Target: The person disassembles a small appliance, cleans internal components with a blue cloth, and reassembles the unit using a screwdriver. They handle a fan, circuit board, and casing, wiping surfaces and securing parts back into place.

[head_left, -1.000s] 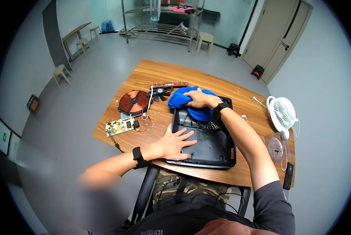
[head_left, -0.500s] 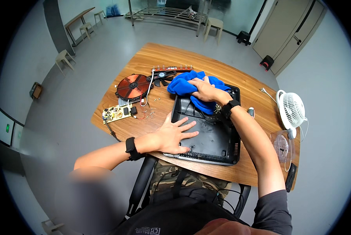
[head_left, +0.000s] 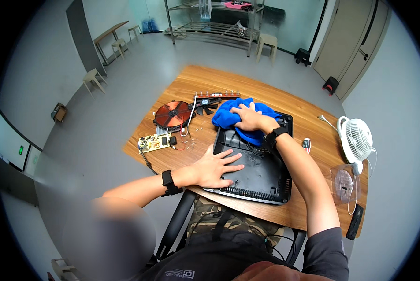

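Note:
A shallow black plastic appliance housing (head_left: 261,175) lies open side up at the table's near edge. My left hand (head_left: 213,167) rests flat on its left side, fingers spread. Bunched over the far part of the housing is a blue cloth (head_left: 226,116). My right hand (head_left: 251,118) presses down on the cloth, its fingers curled into the folds. The cloth and my right forearm hide part of the housing's inside, including much of a round vented area.
Left of the housing lie a copper coil disc (head_left: 173,114), a small black fan (head_left: 205,107), a circuit board (head_left: 154,143) with wires and several loose screws (head_left: 191,143). Behind is a red rack (head_left: 217,95). A white fan (head_left: 356,139) and clear plastic container (head_left: 345,185) stand right.
The whole view has shifted, so the table sits lower and further right. My right hand has moved slightly with the cloth, whose folds look a little different. My left hand stays on the housing.

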Tool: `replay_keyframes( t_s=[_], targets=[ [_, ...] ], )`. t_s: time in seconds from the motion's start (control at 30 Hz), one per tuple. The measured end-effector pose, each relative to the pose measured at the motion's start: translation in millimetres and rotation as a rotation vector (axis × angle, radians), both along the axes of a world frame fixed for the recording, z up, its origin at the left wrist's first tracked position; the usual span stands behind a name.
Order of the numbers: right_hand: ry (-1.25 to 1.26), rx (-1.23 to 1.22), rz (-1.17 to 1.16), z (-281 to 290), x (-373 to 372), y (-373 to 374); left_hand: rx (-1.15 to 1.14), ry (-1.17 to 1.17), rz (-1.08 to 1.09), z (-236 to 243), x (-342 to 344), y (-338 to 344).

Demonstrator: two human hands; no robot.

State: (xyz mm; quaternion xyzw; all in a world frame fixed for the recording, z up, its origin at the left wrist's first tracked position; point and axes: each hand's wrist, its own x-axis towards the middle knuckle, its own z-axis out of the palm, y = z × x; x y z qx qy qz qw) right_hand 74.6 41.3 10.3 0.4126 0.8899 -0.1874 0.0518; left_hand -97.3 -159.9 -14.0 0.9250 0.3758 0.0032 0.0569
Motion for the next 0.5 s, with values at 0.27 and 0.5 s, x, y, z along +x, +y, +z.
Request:
replay_keyframes(
  t_s=[0.27, 0.5],
  targets=[
    [0.042, 0.168, -0.019, -13.7, 3.3, -16.0, -0.017, -0.015, 0.014, 3.2, 1.8, -2.1],
    [0.031, 0.008, -0.008, -7.5, 7.4, -2.0, -0.016, -0.004, 0.001, 4.1, 0.9, -1.4]
  ],
)
